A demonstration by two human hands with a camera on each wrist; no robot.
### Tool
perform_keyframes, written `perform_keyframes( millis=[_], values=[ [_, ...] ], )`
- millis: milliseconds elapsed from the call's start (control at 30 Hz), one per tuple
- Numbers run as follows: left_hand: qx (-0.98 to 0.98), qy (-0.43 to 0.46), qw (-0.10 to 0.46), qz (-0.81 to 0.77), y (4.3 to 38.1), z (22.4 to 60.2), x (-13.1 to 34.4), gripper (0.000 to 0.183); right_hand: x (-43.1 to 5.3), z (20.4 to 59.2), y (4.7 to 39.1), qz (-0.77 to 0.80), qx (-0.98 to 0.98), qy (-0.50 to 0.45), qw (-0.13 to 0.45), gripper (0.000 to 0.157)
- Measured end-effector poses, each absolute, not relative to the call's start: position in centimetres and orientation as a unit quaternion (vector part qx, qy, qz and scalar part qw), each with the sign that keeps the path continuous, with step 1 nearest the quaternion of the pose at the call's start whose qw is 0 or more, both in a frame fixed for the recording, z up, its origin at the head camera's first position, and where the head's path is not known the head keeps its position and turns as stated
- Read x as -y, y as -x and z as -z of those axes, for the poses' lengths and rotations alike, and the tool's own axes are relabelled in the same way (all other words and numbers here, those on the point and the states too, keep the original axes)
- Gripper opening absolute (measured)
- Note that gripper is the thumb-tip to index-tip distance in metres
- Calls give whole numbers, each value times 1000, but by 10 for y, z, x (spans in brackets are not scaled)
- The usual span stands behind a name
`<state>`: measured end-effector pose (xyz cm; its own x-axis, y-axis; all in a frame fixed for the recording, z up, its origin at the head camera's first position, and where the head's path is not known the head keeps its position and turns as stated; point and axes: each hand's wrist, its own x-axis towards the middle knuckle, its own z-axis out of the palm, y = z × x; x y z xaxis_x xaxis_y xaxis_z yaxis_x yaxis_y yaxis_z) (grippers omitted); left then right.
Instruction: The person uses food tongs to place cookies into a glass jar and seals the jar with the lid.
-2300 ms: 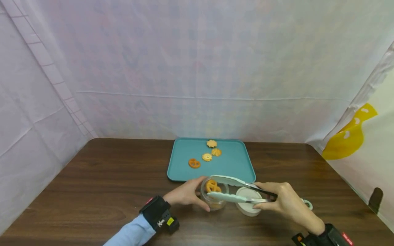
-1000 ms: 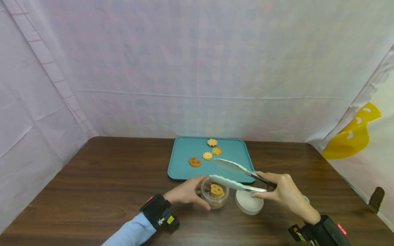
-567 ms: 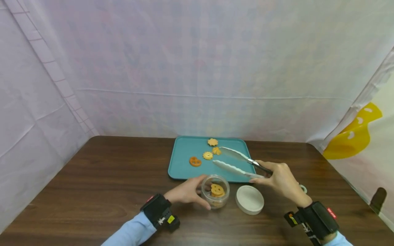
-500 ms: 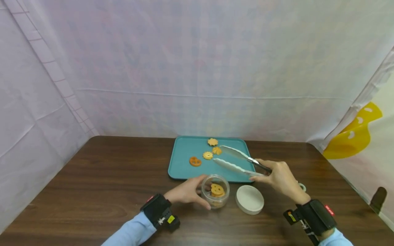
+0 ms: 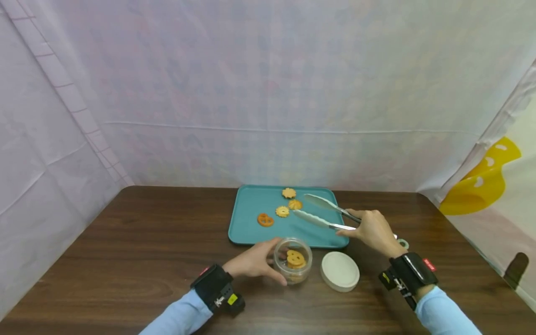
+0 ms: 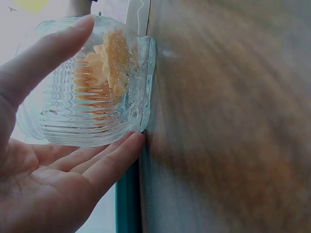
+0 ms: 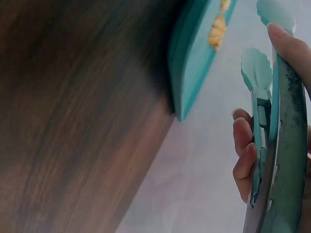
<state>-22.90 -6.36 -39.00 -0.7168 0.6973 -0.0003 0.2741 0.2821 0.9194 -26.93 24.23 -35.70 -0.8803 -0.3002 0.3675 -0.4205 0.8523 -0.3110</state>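
My left hand (image 5: 253, 263) holds a small clear glass jar (image 5: 294, 279) on the table, thumb on one side and fingers on the other. Inside the jar (image 6: 58, 131), several cookies show through the ribbed wall. My right hand (image 5: 374, 232) grips a pair of pale green and metal tongs (image 5: 311, 218), tips spread with nothing between them. The tongs reach over the right part of a teal tray (image 5: 247, 204). On that tray lie a pretzel (image 5: 265, 220), a scalloped round cookie (image 5: 282, 211), a ridged cookie (image 5: 295, 204) and a flower-shaped cookie (image 5: 289, 193).
A round white lid (image 5: 340, 271) lies on the brown wooden table (image 5: 167, 232), just right of the jar. White cloth (image 5: 268, 93) hangs behind the table and along both sides, with a yellow shape (image 5: 473, 190) at the right.
My right hand has carried the tongs from over the jar, away to the tray, tips spread. A pretzel seen at the jar's mouth earlier no longer shows there; my left hand stays put.
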Motion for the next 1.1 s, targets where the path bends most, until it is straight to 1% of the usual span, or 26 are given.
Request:
perform_keyframes(
  millis=[267,600,1100],
  values=[
    [-771,-312,207,-515,229,391,64,76,-240,363,283,-196,957,-176,121,72],
    [-775,-310,204,-512,230,391,63,76,-239,370,294,-178,964,-161,114,73],
    [-776,-312,201,-510,230,391,63,79,-227,370,306,-176,972,-132,82,75]
  ],
)
